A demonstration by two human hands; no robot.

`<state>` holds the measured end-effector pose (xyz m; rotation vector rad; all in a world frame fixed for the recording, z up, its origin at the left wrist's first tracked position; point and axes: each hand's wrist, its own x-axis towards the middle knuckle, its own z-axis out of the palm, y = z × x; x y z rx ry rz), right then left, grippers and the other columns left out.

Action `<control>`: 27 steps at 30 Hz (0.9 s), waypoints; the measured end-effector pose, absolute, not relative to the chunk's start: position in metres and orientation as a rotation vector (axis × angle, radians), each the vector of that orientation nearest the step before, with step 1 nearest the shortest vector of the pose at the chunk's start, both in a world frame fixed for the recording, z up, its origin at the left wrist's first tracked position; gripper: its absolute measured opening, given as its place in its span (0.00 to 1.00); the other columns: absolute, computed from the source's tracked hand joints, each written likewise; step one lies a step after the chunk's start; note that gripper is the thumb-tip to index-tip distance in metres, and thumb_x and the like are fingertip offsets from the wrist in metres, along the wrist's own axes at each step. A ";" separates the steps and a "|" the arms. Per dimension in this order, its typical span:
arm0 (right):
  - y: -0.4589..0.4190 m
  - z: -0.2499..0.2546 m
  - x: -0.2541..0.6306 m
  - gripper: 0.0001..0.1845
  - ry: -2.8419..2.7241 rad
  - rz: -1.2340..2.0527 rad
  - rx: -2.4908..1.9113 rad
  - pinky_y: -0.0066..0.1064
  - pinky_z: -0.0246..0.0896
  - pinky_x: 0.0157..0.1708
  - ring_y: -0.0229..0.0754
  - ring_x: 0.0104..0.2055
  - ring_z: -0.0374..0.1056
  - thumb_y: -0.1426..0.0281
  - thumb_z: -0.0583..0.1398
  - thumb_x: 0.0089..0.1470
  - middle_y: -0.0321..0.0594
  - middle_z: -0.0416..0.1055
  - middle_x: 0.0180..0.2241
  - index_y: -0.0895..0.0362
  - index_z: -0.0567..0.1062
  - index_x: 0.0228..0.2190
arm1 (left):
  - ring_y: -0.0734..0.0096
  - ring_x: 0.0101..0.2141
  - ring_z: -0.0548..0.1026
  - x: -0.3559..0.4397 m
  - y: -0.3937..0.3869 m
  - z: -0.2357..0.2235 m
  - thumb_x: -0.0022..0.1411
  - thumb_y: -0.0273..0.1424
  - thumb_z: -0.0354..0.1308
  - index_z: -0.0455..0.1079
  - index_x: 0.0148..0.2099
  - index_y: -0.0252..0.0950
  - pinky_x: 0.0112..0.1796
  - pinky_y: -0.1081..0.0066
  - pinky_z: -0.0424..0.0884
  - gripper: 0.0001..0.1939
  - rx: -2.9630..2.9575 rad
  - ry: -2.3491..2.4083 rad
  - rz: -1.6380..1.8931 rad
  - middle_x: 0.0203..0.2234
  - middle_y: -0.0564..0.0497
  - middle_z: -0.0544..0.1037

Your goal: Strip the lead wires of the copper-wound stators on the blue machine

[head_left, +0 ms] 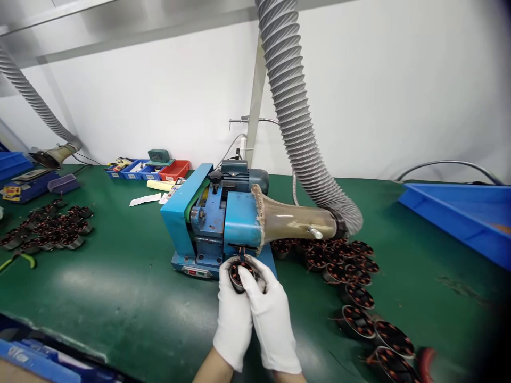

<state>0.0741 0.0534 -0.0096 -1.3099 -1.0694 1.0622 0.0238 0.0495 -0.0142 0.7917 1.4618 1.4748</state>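
2 gloved hands — left hand [233, 314], right hand [268, 311] — closed around a stator [241, 272], bore facing up at the blue machine [217, 223].

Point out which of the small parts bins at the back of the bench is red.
The red bin is the rightmost in the row, nearest the blue machine; the bins to its left are blue.

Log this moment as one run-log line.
left hand: holds stator | right hand: holds stator | stator: at blue machine front | more stators: right, on table
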 end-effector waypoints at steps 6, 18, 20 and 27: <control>0.076 -0.003 0.069 0.16 -1.103 0.987 -1.365 0.37 0.66 0.40 0.47 0.37 0.72 0.59 0.59 0.47 0.44 0.76 0.34 0.57 0.74 0.34 | 0.69 0.35 0.76 0.016 0.073 -0.023 0.50 0.27 0.57 0.61 0.43 0.38 0.37 0.70 0.72 0.16 0.802 1.235 1.558 0.35 0.47 0.77; 0.053 -0.011 0.070 0.11 -1.045 0.958 -1.283 0.34 0.69 0.35 0.46 0.34 0.72 0.63 0.61 0.45 0.44 0.76 0.31 0.58 0.75 0.30 | 0.68 0.32 0.76 0.006 0.046 -0.022 0.48 0.28 0.60 0.63 0.43 0.38 0.36 0.71 0.71 0.18 0.922 1.324 1.427 0.32 0.48 0.77; 0.036 -0.021 0.071 0.12 -1.029 0.990 -1.261 0.33 0.70 0.35 0.47 0.34 0.73 0.64 0.62 0.43 0.45 0.77 0.32 0.58 0.76 0.30 | 0.65 0.35 0.76 -0.002 0.029 -0.026 0.47 0.32 0.62 0.66 0.42 0.38 0.38 0.69 0.71 0.18 0.994 1.325 1.421 0.34 0.47 0.77; 0.006 -0.026 0.087 0.17 -1.104 0.972 -1.142 0.35 0.69 0.41 0.50 0.41 0.72 0.61 0.63 0.44 0.46 0.76 0.40 0.55 0.77 0.37 | 0.69 0.28 0.75 -0.032 0.002 -0.015 0.35 0.44 0.70 0.69 0.42 0.40 0.30 0.71 0.71 0.30 0.590 0.774 1.311 0.37 0.46 0.76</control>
